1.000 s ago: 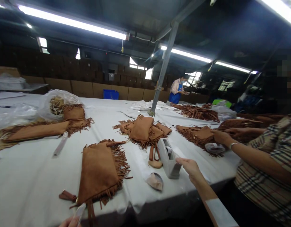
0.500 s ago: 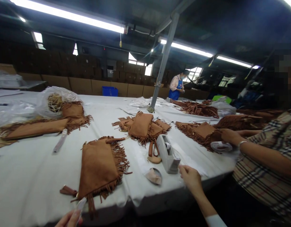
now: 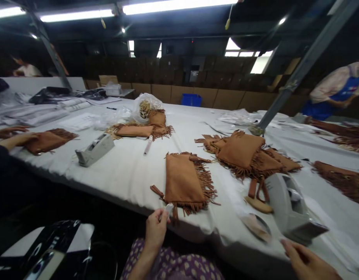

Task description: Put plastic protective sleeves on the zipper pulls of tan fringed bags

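Note:
My left hand (image 3: 157, 225) pinches a small whitish, translucent strip (image 3: 168, 209) by the lower left corner of a brown fringed bag (image 3: 183, 181). The bag lies flat near the table's front edge, its fringe along the right and bottom sides and a tassel at the left. My right hand (image 3: 306, 258), fingers pinched together, is beside the front end of a grey tape dispenser (image 3: 287, 202); what they hold, if anything, does not show clearly. Left of the dispenser are a tan-ended brown strap (image 3: 259, 202) and a roll of tape (image 3: 258, 227).
Several fringed bags are piled (image 3: 240, 149) behind the dispenser. A second tape dispenser (image 3: 94, 149) stands on the left, near another person's hands (image 3: 18, 136) on a bag. A similar strip (image 3: 148, 146) lies mid-table. A metal post (image 3: 302, 74) rises at the back right.
The view has swung left, bringing the left-side worker and second dispenser into sight. My left hand still holds the strip by the bag; my right hand remains near the dispenser's front.

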{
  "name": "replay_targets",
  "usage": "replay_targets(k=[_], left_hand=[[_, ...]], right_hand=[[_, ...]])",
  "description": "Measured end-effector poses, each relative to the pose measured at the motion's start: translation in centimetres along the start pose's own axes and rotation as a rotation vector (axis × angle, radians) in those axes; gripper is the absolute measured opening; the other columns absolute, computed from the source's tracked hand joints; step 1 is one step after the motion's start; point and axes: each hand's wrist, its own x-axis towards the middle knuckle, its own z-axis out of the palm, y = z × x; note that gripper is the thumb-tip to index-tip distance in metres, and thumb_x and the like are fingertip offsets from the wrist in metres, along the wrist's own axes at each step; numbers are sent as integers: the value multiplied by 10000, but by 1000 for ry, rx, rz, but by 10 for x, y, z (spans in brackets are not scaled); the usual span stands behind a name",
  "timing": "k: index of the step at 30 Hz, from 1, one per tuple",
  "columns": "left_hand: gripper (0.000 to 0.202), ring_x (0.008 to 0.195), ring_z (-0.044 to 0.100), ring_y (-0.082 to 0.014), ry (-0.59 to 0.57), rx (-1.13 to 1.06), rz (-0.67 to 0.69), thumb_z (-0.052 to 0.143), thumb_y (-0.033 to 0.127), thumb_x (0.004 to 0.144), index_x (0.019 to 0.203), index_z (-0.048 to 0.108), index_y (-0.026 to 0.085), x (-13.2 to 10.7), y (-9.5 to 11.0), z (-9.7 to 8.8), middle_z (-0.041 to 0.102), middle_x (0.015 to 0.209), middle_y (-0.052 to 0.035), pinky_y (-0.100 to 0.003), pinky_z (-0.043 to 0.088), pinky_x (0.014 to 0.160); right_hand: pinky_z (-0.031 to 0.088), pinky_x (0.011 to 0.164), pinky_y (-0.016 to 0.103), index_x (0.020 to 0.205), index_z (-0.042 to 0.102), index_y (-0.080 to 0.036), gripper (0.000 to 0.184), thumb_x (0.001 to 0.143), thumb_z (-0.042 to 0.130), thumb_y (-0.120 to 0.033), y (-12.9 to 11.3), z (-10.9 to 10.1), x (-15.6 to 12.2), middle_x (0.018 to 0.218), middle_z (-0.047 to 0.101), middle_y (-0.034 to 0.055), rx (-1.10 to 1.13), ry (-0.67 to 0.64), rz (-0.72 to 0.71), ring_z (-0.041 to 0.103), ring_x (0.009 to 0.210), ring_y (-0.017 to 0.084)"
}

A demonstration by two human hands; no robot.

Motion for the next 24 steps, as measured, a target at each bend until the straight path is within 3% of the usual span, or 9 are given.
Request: replay_targets(k=[2,5,8,11,17,21,24], left_hand=[[525,452,433,-111,25,58,53,496,652,779,591,587,170,-3,4,0,508,469,23,-215,300,470],[458,496,500,-128,54,162,136,446,536,863,622,592,174,-7,7,0,561,519,5,-222,336,523],[398,527,544,-143,70,246,194,409,426,908,663,604,181,-8,5,1,599,557,-13,-234,356,557],[347,604,604,-171,69,280,240,379,352,929,758,633,189,-8,1,2,665,651,-46,-246,388,594],[342,723,658,-198,44,340,342,316,275,955,823,623,201,-7,-3,1,702,783,-80,-269,439,656],[348,763,674,-212,52,379,366,293,249,957,866,625,196,-7,-7,2,704,814,-90,-286,472,687],[320,853,687,-225,59,343,351,321,253,949,1077,605,180,-8,-8,2,721,942,-111,-292,497,730]], right_hand=[[496,668,420,654,698,-325,198,631,590,-490,-68,14,-30,762,727,113,218,-181,-188,659,742,331],[489,632,350,623,659,-237,349,738,536,-543,-161,37,-77,643,667,73,432,-515,-463,616,678,270],[443,556,261,659,655,-181,375,775,546,-521,-215,63,-108,623,636,30,553,-736,-557,558,604,180],[397,507,224,641,646,-154,374,772,568,-495,-237,90,-118,574,603,13,624,-837,-573,499,537,131],[340,431,221,533,591,-145,455,778,541,-525,-250,135,-115,455,546,10,585,-805,-480,454,434,114],[324,410,220,506,594,-137,479,775,533,-529,-250,152,-110,410,545,19,512,-798,-427,466,396,114],[321,403,218,506,598,-135,458,773,541,-503,-250,158,-106,399,548,19,488,-826,-424,471,381,114]])
